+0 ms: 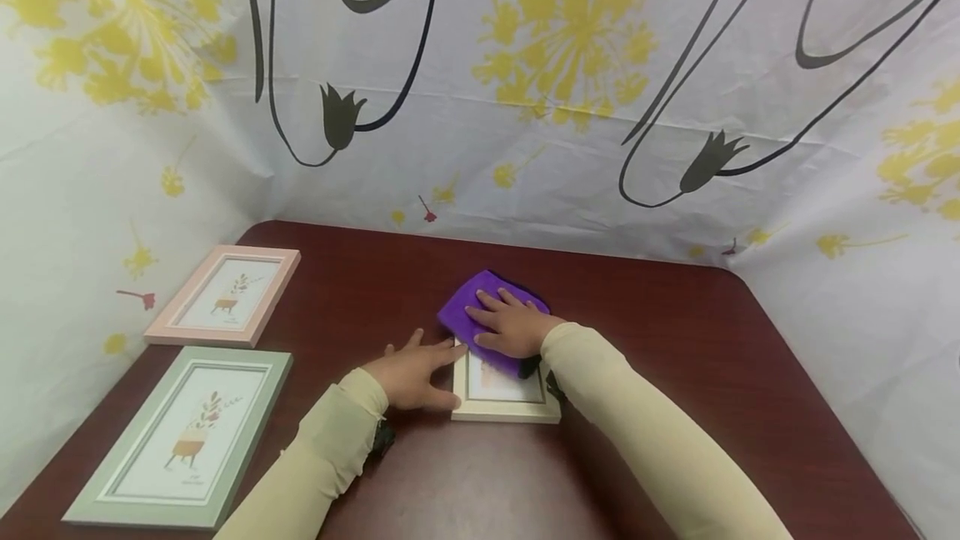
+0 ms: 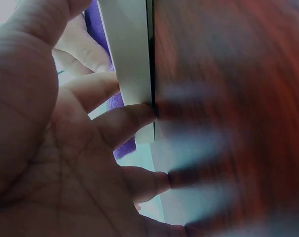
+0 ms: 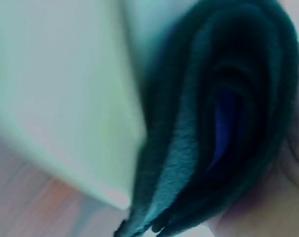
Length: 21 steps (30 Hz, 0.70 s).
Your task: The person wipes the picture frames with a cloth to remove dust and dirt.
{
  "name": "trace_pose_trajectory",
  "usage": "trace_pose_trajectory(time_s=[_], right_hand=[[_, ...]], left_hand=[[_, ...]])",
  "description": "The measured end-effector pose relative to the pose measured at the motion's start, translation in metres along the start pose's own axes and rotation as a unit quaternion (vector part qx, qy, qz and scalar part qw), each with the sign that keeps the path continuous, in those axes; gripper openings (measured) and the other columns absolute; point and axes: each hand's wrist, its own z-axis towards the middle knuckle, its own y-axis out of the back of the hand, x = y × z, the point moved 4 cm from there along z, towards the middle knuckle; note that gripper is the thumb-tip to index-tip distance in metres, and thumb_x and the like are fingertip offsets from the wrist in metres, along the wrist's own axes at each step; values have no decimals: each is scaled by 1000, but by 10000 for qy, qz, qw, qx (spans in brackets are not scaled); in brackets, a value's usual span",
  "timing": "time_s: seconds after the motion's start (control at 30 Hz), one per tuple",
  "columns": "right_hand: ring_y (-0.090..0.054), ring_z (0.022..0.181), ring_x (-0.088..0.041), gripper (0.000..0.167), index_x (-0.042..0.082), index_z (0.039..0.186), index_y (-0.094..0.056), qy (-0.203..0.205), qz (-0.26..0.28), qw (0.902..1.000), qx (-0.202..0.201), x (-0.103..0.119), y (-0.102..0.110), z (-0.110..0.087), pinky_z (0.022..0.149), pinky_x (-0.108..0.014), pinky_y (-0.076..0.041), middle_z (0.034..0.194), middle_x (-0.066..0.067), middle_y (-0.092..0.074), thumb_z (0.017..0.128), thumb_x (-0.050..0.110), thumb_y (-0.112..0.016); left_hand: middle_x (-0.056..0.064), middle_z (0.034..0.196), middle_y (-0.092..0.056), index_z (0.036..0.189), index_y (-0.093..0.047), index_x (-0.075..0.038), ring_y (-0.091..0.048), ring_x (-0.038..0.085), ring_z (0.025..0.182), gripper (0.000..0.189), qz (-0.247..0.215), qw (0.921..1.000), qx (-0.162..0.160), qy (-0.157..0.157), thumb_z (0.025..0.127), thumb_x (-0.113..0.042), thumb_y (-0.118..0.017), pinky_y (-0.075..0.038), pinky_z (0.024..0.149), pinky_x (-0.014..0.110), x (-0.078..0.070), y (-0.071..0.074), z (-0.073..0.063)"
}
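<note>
A cream picture frame [image 1: 506, 412] lies flat on the dark red table, with a folded purple cloth [image 1: 468, 307] over its upper part. My right hand [image 1: 513, 325] rests on the cloth with its fingers spread, pressing it against the frame. At the frame's left side, my left hand [image 1: 416, 372] touches the edge with thumb and fingers spread. In the left wrist view the left fingertips reach the frame's side [image 2: 130, 54] and the tabletop. The right wrist view shows the cloth's folded dark edge [image 3: 179, 163] close against the frame. Most of the picture is hidden under cloth and hand.
On the left of the table [image 1: 360, 273] lie a pink picture frame [image 1: 258, 315] and, nearer me, a larger green picture frame [image 1: 232, 473]. A white curtain [image 1: 450, 48] with yellow and grey flower prints hangs around the back and sides.
</note>
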Motion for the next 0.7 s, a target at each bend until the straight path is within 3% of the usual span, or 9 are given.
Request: trace_pose_trajectory(time_s=[0.23, 0.5, 0.7], right_hand=[[-14, 147, -45, 63, 19, 156, -34, 184, -175, 9996, -87, -6, 5, 0, 117, -54, -18, 163, -15, -18, 101, 40, -55], [-16, 146, -46, 66, 13, 156, -34, -245, -42, 9996, -104, -37, 4, -16, 118, -52, -18, 161, -21, -20, 99, 34, -60], [-17, 145, -47, 66, 16, 156, -34, -142, -149, 9996, -209, -19, 1, -3, 116, -55, -20, 162, -17, -20, 99, 36, -61]], left_hand=[[4, 160, -31, 155, -36, -29, -7, 52, 145, 83, -92, 9999, -55, -5, 85, -48, -75, -7, 104, 79, -2, 0, 1], [5, 159, -33, 155, -38, -27, -5, 49, 146, 83, -168, 9998, -72, 61, 84, -45, -76, -6, 105, 78, -2, 1, 0], [5, 159, -32, 155, -37, -28, -5, 49, 146, 83, -125, 9999, -67, 56, 84, -46, -76, -7, 105, 78, -1, 0, 0]])
